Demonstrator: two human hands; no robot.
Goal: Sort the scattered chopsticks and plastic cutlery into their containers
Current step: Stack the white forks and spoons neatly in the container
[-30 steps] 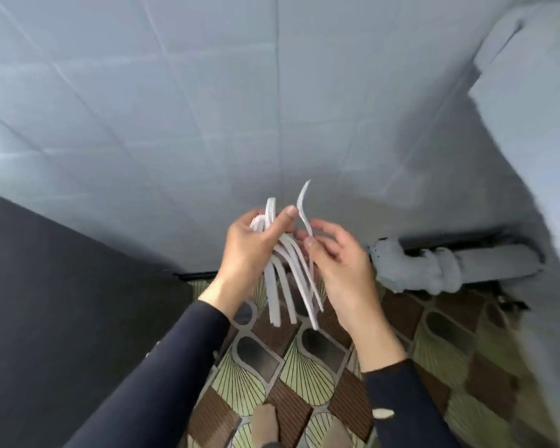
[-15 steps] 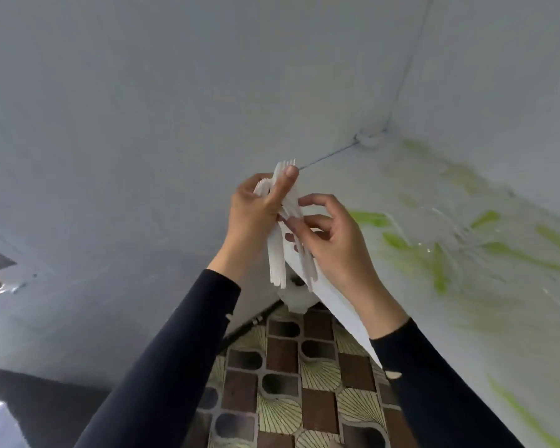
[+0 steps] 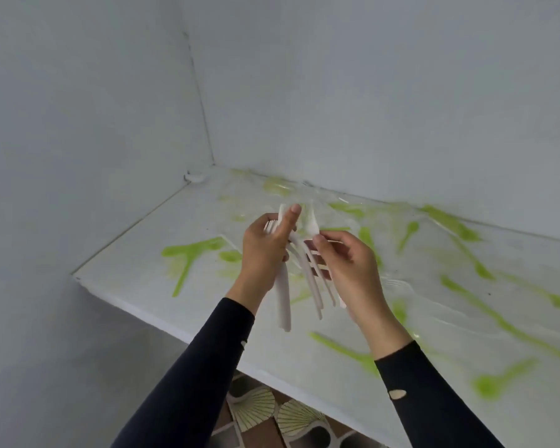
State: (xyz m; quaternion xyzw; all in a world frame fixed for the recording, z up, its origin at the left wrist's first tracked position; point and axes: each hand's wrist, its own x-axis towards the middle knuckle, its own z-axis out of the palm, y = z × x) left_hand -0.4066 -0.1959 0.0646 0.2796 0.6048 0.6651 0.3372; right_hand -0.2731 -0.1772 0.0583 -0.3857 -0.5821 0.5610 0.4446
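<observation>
Plastic cutlery (image 3: 283, 305), white and fanned, hung above the tabletop (image 3: 136, 270). The left hand (image 3: 265, 253) gripped the bundle near its heads, and the right hand (image 3: 346, 270) pinched one piece. It looked light, stiff and slick, likely safest held mid-handle.

Both hands up over a white table (image 3: 136, 253) with green spoon-shaped stains. Left hand (image 3: 262, 253) grips a bunch of white plastic cutlery (image 3: 307, 279), handles fanning downward. Right hand (image 3: 346, 266) pinches one piece near its top, looks like a spoon (image 3: 312, 223) but it's blurry. Patterned floor tiles (image 3: 256, 412) below the table edge.
</observation>
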